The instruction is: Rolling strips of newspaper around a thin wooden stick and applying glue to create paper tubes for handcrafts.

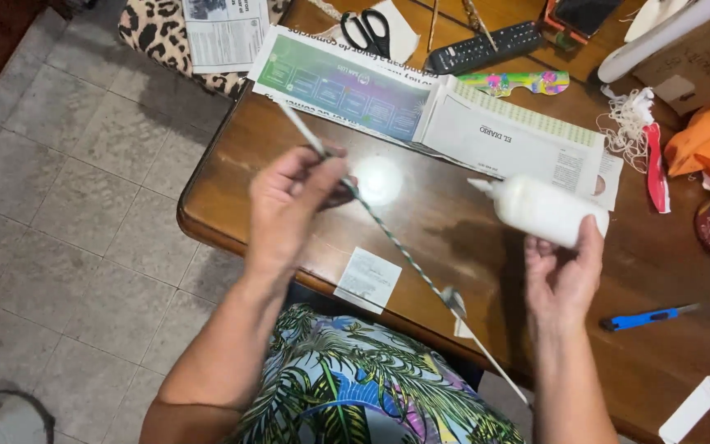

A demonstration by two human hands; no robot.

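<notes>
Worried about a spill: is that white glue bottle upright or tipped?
Tipped. The glue bottle lies nearly sideways in the right hand, nozzle pointing left.

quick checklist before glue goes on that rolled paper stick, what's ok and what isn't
1. Left hand grips the rolled paper stick: ok.
2. Right hand holds the white glue bottle: ok.
3. Nozzle aimed at the stick: not ok, it points left, apart from the stick.
4. Nozzle open: cannot tell.
5. Paper under the stick's loose end: not ok, bare wooden table there.
6. Blue utility knife clear of hands: ok.
</notes>
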